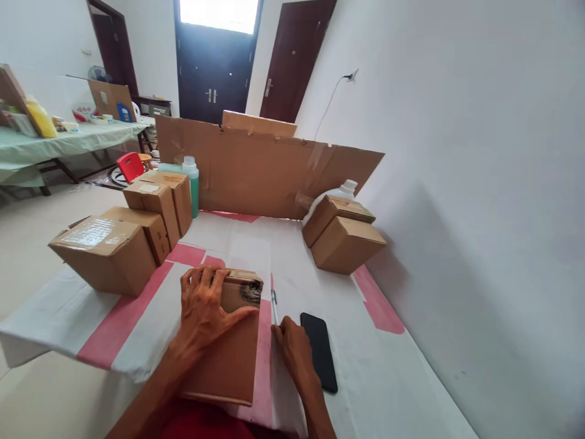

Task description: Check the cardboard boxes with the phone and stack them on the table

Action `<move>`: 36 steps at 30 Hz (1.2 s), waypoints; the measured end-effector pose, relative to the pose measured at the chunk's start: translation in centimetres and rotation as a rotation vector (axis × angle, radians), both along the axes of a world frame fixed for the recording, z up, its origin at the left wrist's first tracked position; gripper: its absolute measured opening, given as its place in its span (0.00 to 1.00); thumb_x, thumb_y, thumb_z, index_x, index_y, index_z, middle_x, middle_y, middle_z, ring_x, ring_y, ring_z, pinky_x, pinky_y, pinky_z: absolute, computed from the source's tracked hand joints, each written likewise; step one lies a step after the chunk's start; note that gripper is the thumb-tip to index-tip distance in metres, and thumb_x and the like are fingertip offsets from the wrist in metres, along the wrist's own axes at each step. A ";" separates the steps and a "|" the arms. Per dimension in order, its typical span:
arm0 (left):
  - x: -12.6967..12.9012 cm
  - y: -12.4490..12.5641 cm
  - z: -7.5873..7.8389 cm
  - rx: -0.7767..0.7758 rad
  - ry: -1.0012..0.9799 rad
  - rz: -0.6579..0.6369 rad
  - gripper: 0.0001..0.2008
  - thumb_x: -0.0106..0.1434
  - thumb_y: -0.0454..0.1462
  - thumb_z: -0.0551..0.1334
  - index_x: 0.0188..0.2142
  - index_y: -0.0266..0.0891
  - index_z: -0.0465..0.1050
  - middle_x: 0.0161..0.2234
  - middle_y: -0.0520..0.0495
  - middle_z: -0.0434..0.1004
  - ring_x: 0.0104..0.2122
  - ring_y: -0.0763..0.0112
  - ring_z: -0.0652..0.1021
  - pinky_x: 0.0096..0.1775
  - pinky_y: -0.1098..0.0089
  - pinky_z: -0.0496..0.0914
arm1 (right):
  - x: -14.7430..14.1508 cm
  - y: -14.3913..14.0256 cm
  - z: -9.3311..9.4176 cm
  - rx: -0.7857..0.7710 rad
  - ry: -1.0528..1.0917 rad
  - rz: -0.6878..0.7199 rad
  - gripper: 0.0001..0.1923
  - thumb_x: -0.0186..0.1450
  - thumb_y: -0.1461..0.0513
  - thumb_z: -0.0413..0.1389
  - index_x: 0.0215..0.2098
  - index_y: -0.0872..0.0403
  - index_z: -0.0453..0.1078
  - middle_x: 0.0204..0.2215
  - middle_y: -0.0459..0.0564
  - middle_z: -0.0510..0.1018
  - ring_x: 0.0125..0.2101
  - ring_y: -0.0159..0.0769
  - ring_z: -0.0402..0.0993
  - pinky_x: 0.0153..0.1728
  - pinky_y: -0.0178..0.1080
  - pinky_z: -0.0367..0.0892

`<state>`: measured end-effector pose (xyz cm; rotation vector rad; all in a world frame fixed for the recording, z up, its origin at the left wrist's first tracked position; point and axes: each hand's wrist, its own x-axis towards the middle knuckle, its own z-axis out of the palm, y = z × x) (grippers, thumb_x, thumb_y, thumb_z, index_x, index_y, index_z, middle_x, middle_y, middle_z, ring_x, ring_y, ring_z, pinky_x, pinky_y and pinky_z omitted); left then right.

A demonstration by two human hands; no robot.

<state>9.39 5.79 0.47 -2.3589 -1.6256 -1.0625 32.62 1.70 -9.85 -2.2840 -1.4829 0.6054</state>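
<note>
Indoors, a pink-striped cloth (pixel 247 244) lies beside a white wall (pixel 479 183) (left grip (pixel 205 305) spread on carton (pixel 228 360), right grip (pixel 293 345) pinching pen (pixel 275 307)).

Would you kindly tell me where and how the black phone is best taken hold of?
I'd suggest pinching the black phone across its long edges near the far end, coming from above: it lies flat on the cloth, its narrow width suits thumb and fingers, and the right hand crowds its left edge.
</note>
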 end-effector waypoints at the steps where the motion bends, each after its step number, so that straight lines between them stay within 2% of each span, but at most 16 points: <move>1: 0.0 0.1 0.0 0.003 0.011 0.001 0.36 0.53 0.62 0.70 0.51 0.40 0.74 0.49 0.37 0.78 0.50 0.45 0.74 0.54 0.49 0.62 | -0.1 -0.4 0.1 -0.016 -0.031 -0.014 0.11 0.69 0.58 0.56 0.28 0.50 0.67 0.29 0.52 0.80 0.33 0.44 0.79 0.31 0.39 0.60; 4: -0.1 0.4 -0.1 0.011 0.041 -0.001 0.35 0.54 0.62 0.70 0.50 0.38 0.74 0.49 0.36 0.78 0.50 0.44 0.74 0.54 0.48 0.63 | 0.9 -2.1 1.0 -0.038 -0.131 -0.091 0.12 0.73 0.53 0.53 0.39 0.51 0.69 0.41 0.57 0.80 0.43 0.49 0.79 0.39 0.42 0.65; 6: -0.1 0.5 -0.2 0.024 0.053 -0.003 0.35 0.55 0.62 0.70 0.49 0.37 0.75 0.48 0.36 0.78 0.49 0.44 0.74 0.54 0.48 0.63 | 2.1 -3.5 1.4 -0.062 -0.206 -0.172 0.14 0.73 0.52 0.53 0.47 0.55 0.69 0.50 0.64 0.76 0.53 0.56 0.75 0.45 0.46 0.67; 8: -0.2 0.6 -0.2 0.035 0.057 -0.005 0.35 0.55 0.62 0.69 0.49 0.38 0.75 0.48 0.36 0.78 0.49 0.44 0.74 0.54 0.48 0.63 | 3.4 -4.7 1.4 -0.114 -0.246 -0.246 0.19 0.71 0.52 0.56 0.49 0.60 0.69 0.52 0.72 0.73 0.56 0.66 0.70 0.47 0.52 0.67; 10: -0.1 0.5 -0.2 0.038 0.059 -0.004 0.34 0.56 0.62 0.69 0.50 0.38 0.75 0.48 0.36 0.78 0.49 0.44 0.74 0.54 0.48 0.63 | 4.5 -5.4 1.1 -0.161 -0.235 -0.293 0.24 0.68 0.50 0.58 0.49 0.63 0.69 0.50 0.75 0.74 0.55 0.71 0.71 0.46 0.56 0.68; 15: -0.2 0.2 -0.2 0.043 0.052 0.011 0.34 0.56 0.61 0.69 0.50 0.38 0.75 0.48 0.36 0.79 0.49 0.44 0.74 0.54 0.49 0.63 | 6.1 -5.3 0.0 -0.135 -0.085 -0.359 0.35 0.60 0.43 0.62 0.49 0.66 0.68 0.46 0.78 0.78 0.49 0.69 0.78 0.43 0.54 0.71; 17: -0.2 0.0 -0.2 0.041 0.049 0.012 0.35 0.56 0.62 0.69 0.50 0.38 0.75 0.48 0.36 0.79 0.49 0.44 0.74 0.54 0.49 0.63 | 6.3 -5.2 -0.6 -0.088 0.019 -0.360 0.31 0.60 0.43 0.59 0.46 0.62 0.70 0.42 0.73 0.81 0.45 0.66 0.80 0.41 0.53 0.72; 20: -0.2 -0.2 -0.2 0.021 0.049 0.021 0.35 0.54 0.62 0.70 0.50 0.39 0.75 0.49 0.36 0.79 0.49 0.45 0.74 0.53 0.49 0.63 | 6.1 -5.6 -1.3 0.005 0.207 -0.290 0.24 0.62 0.46 0.53 0.43 0.56 0.73 0.38 0.61 0.84 0.42 0.55 0.83 0.42 0.47 0.74; 23: -0.1 -0.3 -0.1 0.008 0.040 0.026 0.34 0.54 0.61 0.71 0.49 0.40 0.75 0.49 0.37 0.78 0.50 0.45 0.74 0.54 0.50 0.63 | 5.3 -6.5 -1.1 0.134 0.510 -0.310 0.27 0.59 0.44 0.57 0.47 0.55 0.73 0.43 0.57 0.85 0.45 0.53 0.83 0.42 0.46 0.77; 25: -0.1 -0.3 -0.1 0.019 0.032 0.020 0.35 0.55 0.62 0.70 0.50 0.40 0.74 0.49 0.37 0.78 0.50 0.45 0.74 0.54 0.50 0.62 | 4.5 -7.4 0.2 0.230 0.899 -0.394 0.33 0.55 0.44 0.65 0.51 0.55 0.73 0.48 0.58 0.84 0.48 0.56 0.82 0.45 0.49 0.78; 27: -0.1 -0.4 -0.1 0.034 0.025 0.011 0.35 0.55 0.62 0.70 0.50 0.40 0.74 0.49 0.37 0.78 0.50 0.45 0.74 0.55 0.50 0.62 | 3.3 -8.1 2.4 0.289 1.260 -0.439 0.35 0.52 0.47 0.71 0.53 0.54 0.74 0.52 0.59 0.83 0.49 0.57 0.82 0.47 0.52 0.78; 29: -0.1 -0.6 0.0 0.042 0.019 0.002 0.36 0.55 0.62 0.70 0.51 0.39 0.73 0.49 0.37 0.78 0.50 0.45 0.74 0.55 0.50 0.62 | 1.8 -8.6 5.0 0.278 1.401 -0.399 0.31 0.55 0.49 0.71 0.52 0.53 0.77 0.51 0.59 0.84 0.44 0.54 0.84 0.47 0.53 0.78; 31: -0.1 -0.9 0.1 0.046 0.013 0.001 0.35 0.55 0.61 0.71 0.51 0.39 0.73 0.49 0.37 0.78 0.50 0.45 0.74 0.55 0.49 0.62 | 0.1 -8.5 7.6 0.262 1.464 -0.291 0.29 0.59 0.43 0.66 0.49 0.54 0.80 0.45 0.62 0.85 0.37 0.52 0.84 0.42 0.52 0.78; 32: -0.1 -1.1 0.1 0.049 0.011 -0.001 0.35 0.54 0.61 0.71 0.51 0.39 0.73 0.49 0.37 0.78 0.50 0.45 0.74 0.54 0.50 0.62 | -0.8 -8.3 8.8 0.256 1.507 -0.211 0.32 0.61 0.39 0.62 0.48 0.55 0.81 0.44 0.64 0.85 0.34 0.52 0.84 0.40 0.53 0.78; 34: -0.1 -1.4 0.2 0.051 -0.004 0.002 0.34 0.54 0.59 0.72 0.51 0.39 0.74 0.49 0.38 0.78 0.50 0.45 0.74 0.54 0.50 0.63 | -2.7 -7.4 10.7 0.242 1.624 -0.033 0.42 0.62 0.31 0.50 0.47 0.55 0.82 0.44 0.66 0.84 0.33 0.53 0.83 0.39 0.55 0.78; 36: -0.2 -1.6 0.1 0.052 -0.024 -0.004 0.31 0.57 0.57 0.71 0.51 0.39 0.73 0.49 0.38 0.78 0.50 0.46 0.74 0.55 0.50 0.63 | -4.6 -6.3 12.2 0.190 1.736 0.120 0.45 0.63 0.29 0.45 0.47 0.55 0.83 0.45 0.66 0.84 0.35 0.54 0.83 0.38 0.55 0.77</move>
